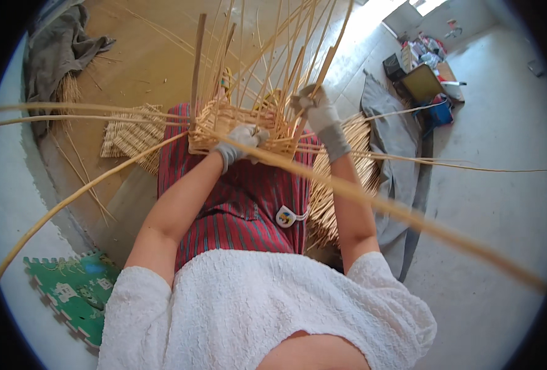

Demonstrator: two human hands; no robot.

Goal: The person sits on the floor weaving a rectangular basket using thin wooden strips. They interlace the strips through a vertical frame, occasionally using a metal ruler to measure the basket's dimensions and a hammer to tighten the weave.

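A half-woven wicker basket (218,120) rests on my lap, over a red striped apron (224,213). Long stakes rise from its sides, and loose rods stick out left and right. My left hand (244,139), in a pale work glove, is closed at the basket's near side; its fingers appear to pinch a willow rod, though the fingertips are partly hidden. Gloved likewise, my right hand (318,111) is raised at the basket's right side with its fingers closed round a willow rod by the upright stakes. One thick rod (409,219) slants from the basket toward the lower right, close to the camera.
Beside my right leg lies a bundle of cut rods (341,203), next to a grey cloth (397,179). Flat woven pieces (134,135) lie on the floor at left. A green foam mat (79,290) is lower left; a blue bag (440,114) stands at far right.
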